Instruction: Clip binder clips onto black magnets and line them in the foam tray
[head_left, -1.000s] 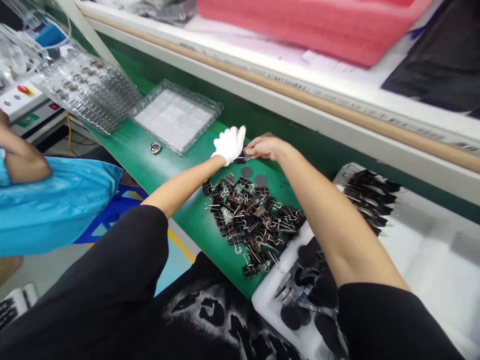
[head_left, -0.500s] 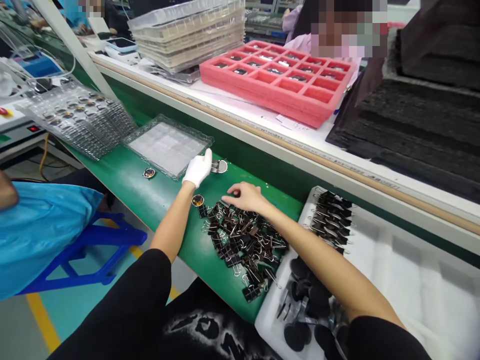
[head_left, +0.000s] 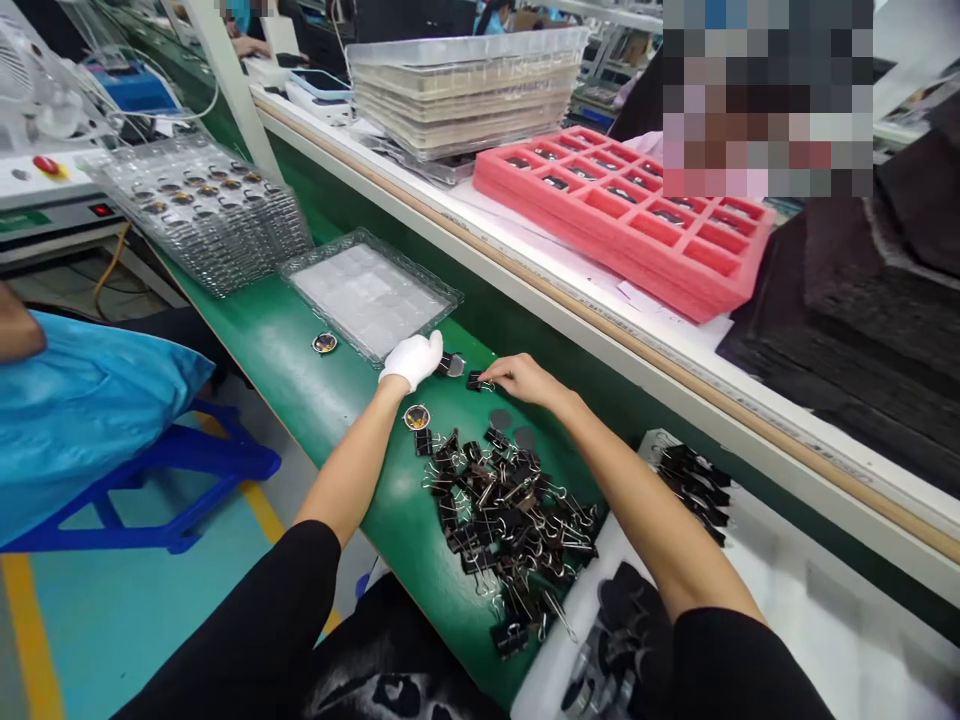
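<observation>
My left hand (head_left: 412, 362), in a white glove, is closed around a small round watch-like piece (head_left: 456, 367) with a black binder clip on it. Bare fingers of my right hand (head_left: 529, 380) pinch the wire handles of another binder clip (head_left: 475, 381), just right of that piece and apart from it. Below both hands lies a heap of black binder clips (head_left: 510, 520). Two dark discs (head_left: 500, 420) rest at its upper edge. One round watch part (head_left: 417, 417) sits under my left wrist, and a second watch part (head_left: 324, 343) lies farther left.
A clear plastic tray (head_left: 367, 290) lies on the green bench (head_left: 285, 330), behind it stacked trays of watch parts (head_left: 217, 220). On the ledge stand a pink foam tray (head_left: 622, 240) and clear boxes (head_left: 465, 100). At right is a white foam tray (head_left: 825, 600). A co-worker's blue garment (head_left: 97, 410) shows left.
My right hand has moved from the edge of the heap up toward my left hand, with a binder clip now plainly in its fingers. The dark discs have come into sight. The camera view has shifted.
</observation>
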